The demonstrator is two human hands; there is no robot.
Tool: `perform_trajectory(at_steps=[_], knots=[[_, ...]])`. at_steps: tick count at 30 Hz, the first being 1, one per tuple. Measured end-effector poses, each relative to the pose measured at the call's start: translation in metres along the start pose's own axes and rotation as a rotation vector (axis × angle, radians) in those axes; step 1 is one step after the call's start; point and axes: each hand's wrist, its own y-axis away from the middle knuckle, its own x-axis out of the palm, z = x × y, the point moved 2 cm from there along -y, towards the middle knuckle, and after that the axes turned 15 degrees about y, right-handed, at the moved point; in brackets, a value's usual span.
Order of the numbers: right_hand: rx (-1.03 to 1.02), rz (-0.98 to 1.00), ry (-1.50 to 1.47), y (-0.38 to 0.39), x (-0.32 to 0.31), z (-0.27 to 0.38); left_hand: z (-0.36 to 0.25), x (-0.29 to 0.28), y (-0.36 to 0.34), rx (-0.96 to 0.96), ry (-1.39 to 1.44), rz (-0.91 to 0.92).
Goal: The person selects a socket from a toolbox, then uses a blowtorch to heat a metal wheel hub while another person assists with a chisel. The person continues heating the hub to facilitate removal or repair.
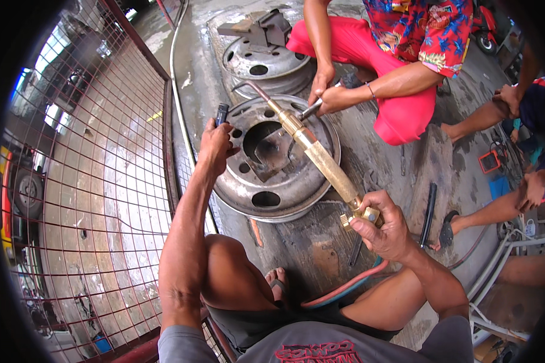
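My right hand (389,233) is closed round the valve end of a long brass gas torch (327,162). Its bent tip points away to the far left, over the wheel rim. A red and a blue hose (345,289) run below that hand, between my legs. In my left hand (213,147) is a small black cylinder (222,113), gripped upright; its exact kind does not show. That hand is over the left edge of a grey steel wheel rim (242,190), which lies flat on the ground under the torch.
A second wheel rim (242,55) carries a steel piece (263,33) behind. Opposite, a person's hands (327,97) hold a metal bar (312,109) near the torch. A red mesh fence (121,151) stands left. Several people sit right, beside a black bar (428,209).
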Motion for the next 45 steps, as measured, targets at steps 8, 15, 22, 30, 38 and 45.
perform_trajectory(at_steps=[8,15,22,30,38,45], knots=[[-0.034,0.021,0.059,0.001,0.001,0.002,-0.007,0.002,-0.01,0.015,-0.074,-0.123],[0.003,0.026,0.024,0.003,0.0,0.003,-0.001,0.008,-0.004,-0.017,-0.098,-0.025],[0.001,-0.086,-0.011,-0.003,-0.002,0.002,0.013,0.053,0.072,-0.319,-0.218,0.28],[0.121,-0.04,0.035,0.031,-0.014,-0.003,-0.014,0.108,0.161,0.382,-0.91,0.564],[0.059,-0.193,0.24,0.065,0.049,-0.005,0.022,0.125,0.149,0.273,-0.867,0.734],[0.079,-0.215,0.31,0.07,0.071,-0.03,0.054,0.114,0.119,-0.077,-0.943,0.788]])
